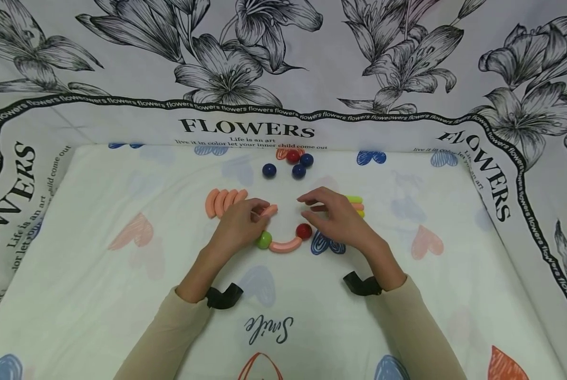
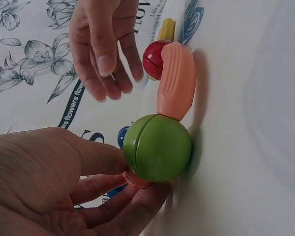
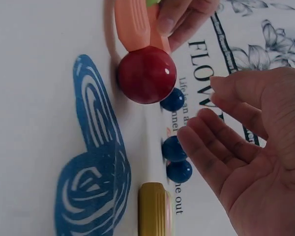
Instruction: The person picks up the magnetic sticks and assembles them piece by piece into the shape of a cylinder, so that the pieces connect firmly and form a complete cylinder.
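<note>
A green ball (image 1: 263, 240), a curved pink piece (image 1: 285, 245) and a red ball (image 1: 304, 230) lie joined in an arc on the printed cloth. My left hand (image 1: 259, 211) pinches another pink curved piece (image 1: 269, 210) just above the green ball (image 2: 157, 147); that piece (image 2: 135, 179) peeks out from behind the ball between thumb and fingers. My right hand (image 1: 307, 207) hovers with relaxed fingers above the red ball (image 3: 147, 73), palm bare and holding nothing (image 3: 206, 113).
A stack of pink curved pieces (image 1: 223, 200) lies left of my left hand. Three dark blue balls (image 1: 298, 170) and a red ball (image 1: 292, 155) sit at the far edge. Yellow and green sticks (image 1: 354, 199) lie under my right hand. A flower-print sheet (image 1: 245, 126) surrounds the cloth.
</note>
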Available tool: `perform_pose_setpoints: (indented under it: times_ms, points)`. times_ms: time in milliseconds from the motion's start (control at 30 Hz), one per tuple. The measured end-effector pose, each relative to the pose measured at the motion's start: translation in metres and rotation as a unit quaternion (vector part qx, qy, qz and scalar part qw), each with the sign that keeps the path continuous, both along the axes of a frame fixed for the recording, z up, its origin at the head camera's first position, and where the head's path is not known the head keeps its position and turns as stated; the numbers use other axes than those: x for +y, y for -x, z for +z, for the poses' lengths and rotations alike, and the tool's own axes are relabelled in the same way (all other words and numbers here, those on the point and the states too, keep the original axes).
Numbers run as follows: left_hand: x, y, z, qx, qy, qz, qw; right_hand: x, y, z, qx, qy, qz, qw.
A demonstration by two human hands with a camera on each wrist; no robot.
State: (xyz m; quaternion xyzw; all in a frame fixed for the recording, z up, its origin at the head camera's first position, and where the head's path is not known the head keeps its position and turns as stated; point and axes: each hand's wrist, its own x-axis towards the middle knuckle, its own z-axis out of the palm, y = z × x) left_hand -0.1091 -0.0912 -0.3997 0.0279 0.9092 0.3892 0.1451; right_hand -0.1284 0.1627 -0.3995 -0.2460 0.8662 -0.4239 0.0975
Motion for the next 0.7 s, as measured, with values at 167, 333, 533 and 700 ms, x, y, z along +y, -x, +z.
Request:
perform_pose_setpoints:
  times_ms: [167,333,533,700]
  points:
    - [0.000,0.001,0.001,0.004,0.003,-0.006,1.0000,-0.004,0.012,0.001,0.014,0.007,-0.015,1.000]
    - [0.000,0.002,0.000,0.006,0.001,-0.002,1.0000,-0.011,0.025,0.005,0.037,-0.012,-0.013,0.999]
    - [0.004,0.003,-0.003,0.004,-0.014,-0.016,0.9998,-0.014,0.037,0.017,0.042,-0.047,-0.019,0.998]
    - [-0.001,0.000,-0.001,0.001,-0.004,-0.001,1.0000,-0.027,0.058,0.021,0.057,-0.060,-0.010,0.997]
